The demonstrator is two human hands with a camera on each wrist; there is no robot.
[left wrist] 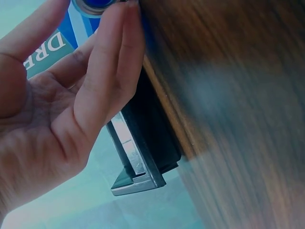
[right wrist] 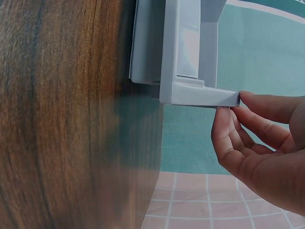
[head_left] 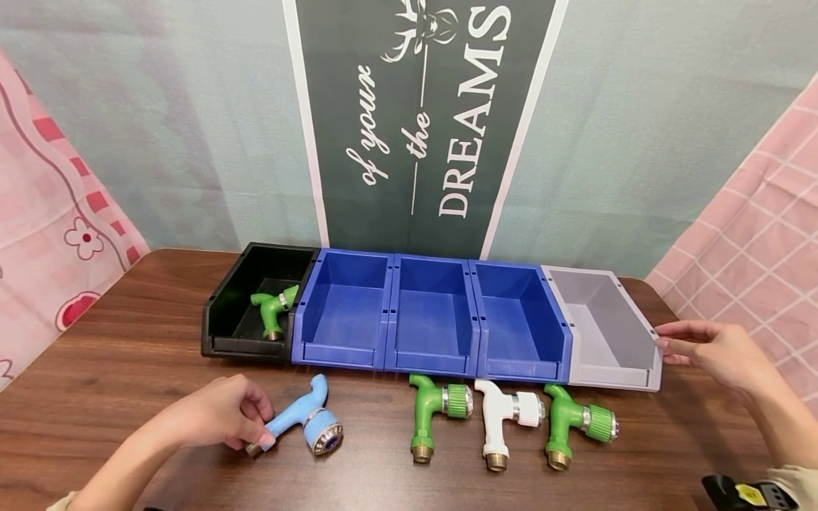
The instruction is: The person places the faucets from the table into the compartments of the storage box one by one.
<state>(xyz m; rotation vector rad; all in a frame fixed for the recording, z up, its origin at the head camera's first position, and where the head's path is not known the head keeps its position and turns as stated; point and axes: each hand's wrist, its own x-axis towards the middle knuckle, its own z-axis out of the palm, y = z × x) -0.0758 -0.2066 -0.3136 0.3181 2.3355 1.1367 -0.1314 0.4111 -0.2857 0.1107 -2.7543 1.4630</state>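
My left hand [head_left: 220, 415] pinches the brass threaded end of a light-blue tap [head_left: 300, 411], which is on the table in front of the black bin [head_left: 246, 345]. The left wrist view shows curled fingers and only a bit of metal ring [left wrist: 93, 8] at the top. My right hand [head_left: 718, 351] holds the front upper corner of the grey bin [head_left: 616, 376] between thumb and fingers, seen closely on the bin's side wall [right wrist: 205, 96] in the right wrist view. A green tap [head_left: 271, 312] lies inside the black bin.
Three blue bins [head_left: 431, 363] stand in a row between the black and grey ones. Before them on the brown table [head_left: 358, 482] lie a green tap [head_left: 424, 419], a white tap [head_left: 497, 422] and another green tap [head_left: 561, 426]. Curtains hang behind and at both sides.
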